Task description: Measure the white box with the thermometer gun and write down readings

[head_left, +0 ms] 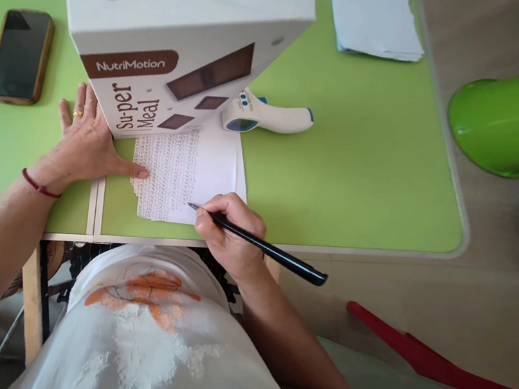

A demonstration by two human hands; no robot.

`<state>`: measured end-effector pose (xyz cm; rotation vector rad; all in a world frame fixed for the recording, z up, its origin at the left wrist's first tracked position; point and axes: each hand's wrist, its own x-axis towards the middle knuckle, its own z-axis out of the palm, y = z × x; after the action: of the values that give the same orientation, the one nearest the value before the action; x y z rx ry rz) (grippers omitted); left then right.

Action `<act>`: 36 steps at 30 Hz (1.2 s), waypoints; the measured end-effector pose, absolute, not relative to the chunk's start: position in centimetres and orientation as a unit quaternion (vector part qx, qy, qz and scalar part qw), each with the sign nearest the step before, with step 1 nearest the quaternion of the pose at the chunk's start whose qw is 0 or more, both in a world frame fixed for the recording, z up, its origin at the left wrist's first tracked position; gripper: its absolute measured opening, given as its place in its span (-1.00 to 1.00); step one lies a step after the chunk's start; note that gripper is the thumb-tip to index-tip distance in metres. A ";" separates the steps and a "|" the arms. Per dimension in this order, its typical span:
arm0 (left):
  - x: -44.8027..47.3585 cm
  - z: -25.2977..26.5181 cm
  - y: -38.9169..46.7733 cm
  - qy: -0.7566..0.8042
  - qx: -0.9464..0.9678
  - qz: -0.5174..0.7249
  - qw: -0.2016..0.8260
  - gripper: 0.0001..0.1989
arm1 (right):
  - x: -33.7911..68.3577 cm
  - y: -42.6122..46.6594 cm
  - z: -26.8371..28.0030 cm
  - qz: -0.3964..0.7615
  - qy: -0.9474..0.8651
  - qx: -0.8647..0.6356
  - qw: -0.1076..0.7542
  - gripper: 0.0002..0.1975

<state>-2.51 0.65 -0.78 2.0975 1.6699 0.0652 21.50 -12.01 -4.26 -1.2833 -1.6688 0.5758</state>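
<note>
Phone (pixel 21 55) lies face up at far left of the green table (pixel 365 171), well apart from the work. Left hand (pixel 85 146) lies flat, fingers spread, no grip on anything; its thumb tip presses the left edge of the paper (pixel 184 177), likely to pin the sheet so it won't slide. White NutriMotion box (pixel 176 32) stands just behind the hand and overlaps the paper's top edge. Paper is near the table's front edge, left half dense with handwriting, right half blank. Right hand (pixel 229 232) has its grip closed on a black pen (pixel 257 243), tip touching the sheet at the bottom of the written block, barrel angled back to the right. Infrared thermometer (pixel 266 116) lies beside the box. Paper stack (pixel 374 16) at the far edge; green lamp (pixel 514 122) off the table to the right.
</note>
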 end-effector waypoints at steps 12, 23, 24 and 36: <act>-2.5 -0.4 0.4 0.604 0.763 0.025 0.229 0.50 | 21.6 -12.1 -4.4 0.237 -0.672 -0.521 0.469 -0.80; -2.4 -0.4 0.6 0.608 0.757 0.015 0.238 0.47 | 21.8 -12.1 -4.3 0.219 -0.669 -0.530 0.472 -0.80; -2.5 -0.5 0.6 0.607 0.758 0.019 0.240 0.46 | 21.8 -12.1 -4.3 0.221 -0.672 -0.526 0.471 -0.80; -2.4 -0.6 0.7 0.598 0.761 0.040 0.247 0.52 | 21.7 -12.1 -4.2 0.230 -0.675 -0.520 0.471 -0.80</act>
<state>-2.38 0.66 -0.57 2.0767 1.6309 0.1104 21.73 -12.11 -4.17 -1.2733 -1.6526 0.5625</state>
